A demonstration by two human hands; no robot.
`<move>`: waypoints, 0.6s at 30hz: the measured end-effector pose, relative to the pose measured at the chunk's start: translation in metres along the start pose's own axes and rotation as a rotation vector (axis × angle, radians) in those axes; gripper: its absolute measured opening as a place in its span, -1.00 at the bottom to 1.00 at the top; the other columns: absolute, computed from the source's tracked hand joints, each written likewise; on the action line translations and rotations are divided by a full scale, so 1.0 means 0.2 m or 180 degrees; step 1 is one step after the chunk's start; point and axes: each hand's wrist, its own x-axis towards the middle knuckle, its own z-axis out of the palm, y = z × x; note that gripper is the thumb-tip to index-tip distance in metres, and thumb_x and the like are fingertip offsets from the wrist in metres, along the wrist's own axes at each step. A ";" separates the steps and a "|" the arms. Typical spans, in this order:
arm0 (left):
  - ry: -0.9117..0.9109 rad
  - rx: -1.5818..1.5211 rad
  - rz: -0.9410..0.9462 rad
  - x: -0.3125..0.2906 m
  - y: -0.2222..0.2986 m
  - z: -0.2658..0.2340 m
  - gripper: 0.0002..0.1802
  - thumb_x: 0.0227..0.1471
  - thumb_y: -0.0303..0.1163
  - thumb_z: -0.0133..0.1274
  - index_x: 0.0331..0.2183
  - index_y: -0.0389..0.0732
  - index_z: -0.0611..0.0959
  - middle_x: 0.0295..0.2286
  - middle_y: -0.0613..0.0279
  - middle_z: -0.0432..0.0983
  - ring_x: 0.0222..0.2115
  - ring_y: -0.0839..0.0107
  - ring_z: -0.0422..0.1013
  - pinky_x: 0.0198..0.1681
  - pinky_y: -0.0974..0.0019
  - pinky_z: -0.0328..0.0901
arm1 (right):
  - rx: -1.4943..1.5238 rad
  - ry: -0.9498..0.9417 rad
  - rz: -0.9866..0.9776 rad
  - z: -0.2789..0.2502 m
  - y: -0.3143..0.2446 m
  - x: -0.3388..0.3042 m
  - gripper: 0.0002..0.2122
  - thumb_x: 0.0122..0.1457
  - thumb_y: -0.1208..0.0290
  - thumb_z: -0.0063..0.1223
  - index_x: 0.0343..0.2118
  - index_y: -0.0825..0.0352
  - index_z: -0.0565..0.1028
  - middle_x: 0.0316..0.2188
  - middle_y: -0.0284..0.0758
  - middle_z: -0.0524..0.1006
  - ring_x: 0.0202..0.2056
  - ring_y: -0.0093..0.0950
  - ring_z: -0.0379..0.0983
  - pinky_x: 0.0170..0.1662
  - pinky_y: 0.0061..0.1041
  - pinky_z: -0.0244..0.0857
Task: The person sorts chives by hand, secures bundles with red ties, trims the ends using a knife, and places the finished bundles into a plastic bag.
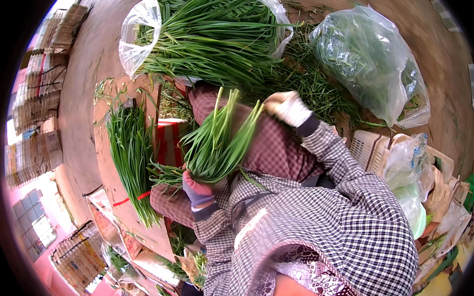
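Head view: the left hand [196, 190], in a purplish glove, is clenched around the root end of a bunch of green chives [216, 142], whose blades fan up toward twelve o'clock over the lap. The right hand [287, 108], in a pale glove, sits at the bunch's two o'clock, touching the leaf tips; it looks closed on a few blades, though blur makes that uncertain. At nine o'clock of the bunch, a tied bundle of chives [131, 160] lies on a wooden board [103, 159]. At twelve o'clock an open clear bag of chives [209, 37] spills greens. At two o'clock stands a closed plastic bag [373, 61]. A white basket [370, 147] sits at three o'clock.
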 end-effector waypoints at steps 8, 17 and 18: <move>-0.0094 -0.0007 -0.0007 0.02 -0.03 0.02 -0.59 0.17 -0.26 -0.36 -0.06 -0.27 0.41 -0.08 0.09 0.41 -0.08 0.31 0.39 0.00 0.19 0.34 | -0.0779 -0.0013 -0.0039 -0.18 -0.18 0.09 -0.73 0.00 0.29 0.21 -0.26 0.35 0.59 -0.38 -0.24 0.62 -0.32 -0.44 0.56 -0.19 -0.51 0.43; -0.0173 0.0455 0.0489 -0.08 0.08 0.04 -0.74 0.12 -0.51 -0.16 -0.17 -0.33 0.53 -0.12 0.30 0.38 -0.15 0.46 0.36 0.01 0.33 0.30 | -0.0157 0.0091 -0.0348 0.10 -0.21 0.31 -0.78 0.03 0.26 0.18 -0.39 0.34 0.61 -0.53 -0.23 0.60 -0.50 -0.53 0.52 -0.34 -0.53 0.41; -0.0196 0.0244 0.0453 -0.08 0.10 0.05 -0.72 0.10 -0.53 -0.15 -0.14 -0.32 0.52 -0.12 0.31 0.37 -0.13 0.45 0.35 0.04 0.31 0.28 | -0.0580 0.0358 -0.0409 0.00 -0.13 0.30 -0.82 0.03 0.37 0.15 -0.36 0.38 0.62 -0.48 -0.24 0.62 -0.45 -0.54 0.54 -0.33 -0.55 0.42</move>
